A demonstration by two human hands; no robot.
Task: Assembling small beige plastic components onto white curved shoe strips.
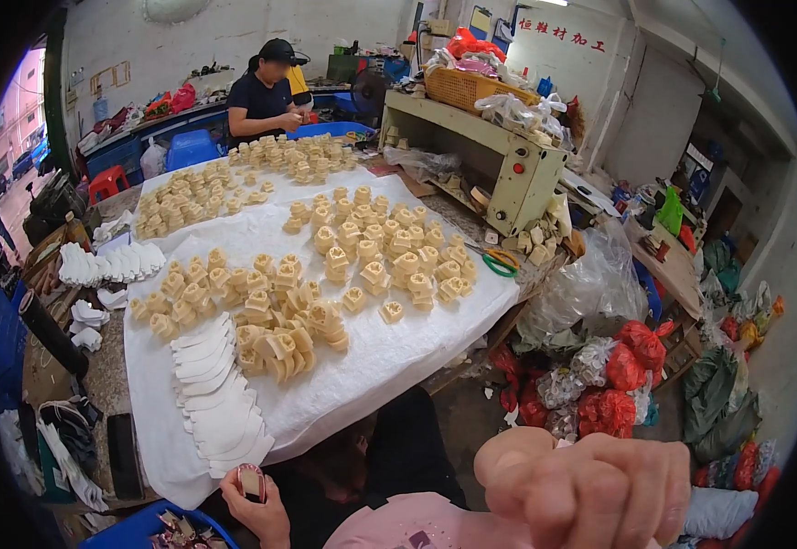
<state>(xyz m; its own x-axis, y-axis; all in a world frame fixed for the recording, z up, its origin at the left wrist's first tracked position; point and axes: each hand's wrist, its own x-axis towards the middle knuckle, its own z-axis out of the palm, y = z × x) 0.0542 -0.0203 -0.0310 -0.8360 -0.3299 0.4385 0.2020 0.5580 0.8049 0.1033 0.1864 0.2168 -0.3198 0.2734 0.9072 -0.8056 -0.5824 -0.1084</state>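
Head camera: down by the near edge of the white sheet [398,361], the left hand [266,514] grips a small tan-faced block with a dark red rim [252,483], just beside an overlapping row of curved white pieces [220,403]. Stacked cream pieces [275,348] stand beyond. The right hand [590,485] looms large, fingers curled; whether it pinches anything, I can't tell.
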